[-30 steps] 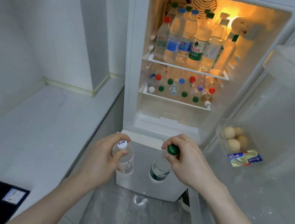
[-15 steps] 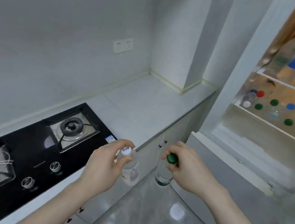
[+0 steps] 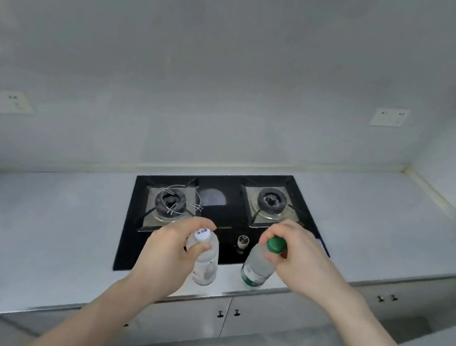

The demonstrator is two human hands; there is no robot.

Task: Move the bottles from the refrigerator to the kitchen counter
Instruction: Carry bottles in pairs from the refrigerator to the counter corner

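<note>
now both hands are hanging over the front edge of the worktop [image 3: 38,222], each one carrying a bottle by its top. the left hand [image 3: 171,255], in the lower middle of the frame, is pinching the white-capped bottle [image 3: 204,260] round the neck, thumb and fingers curled just under the cap. the right hand [image 3: 296,258], a little to the right of it, is gripping the green-capped bottle [image 3: 259,265] in the same way, fingertips closing round the green cap itself. neither hand is spread at all; both are narrow and full.

the bottles are hanging nearly upright, long axes running down and slightly away from the camera, bases pointing at the strip of pale worktop between the black gas hob [image 3: 217,200] and the metal front edge. whether either base is touching the surface yet is hard to tell; they look just above it or barely meeting it. the two bottles are near each other but apart, with the hob's control knob [image 3: 243,241] showing in the gap between them.

what the setting-down seems to be turning on is that narrow strip: the bases are sitting right by the edge of the hob glass, so a straight descent looks like it is landing them close to the seam. wider bare worktop is lying to the left and to the right of the hob, and each hand is nearer its own side. the refrigerator is out of view.
</note>
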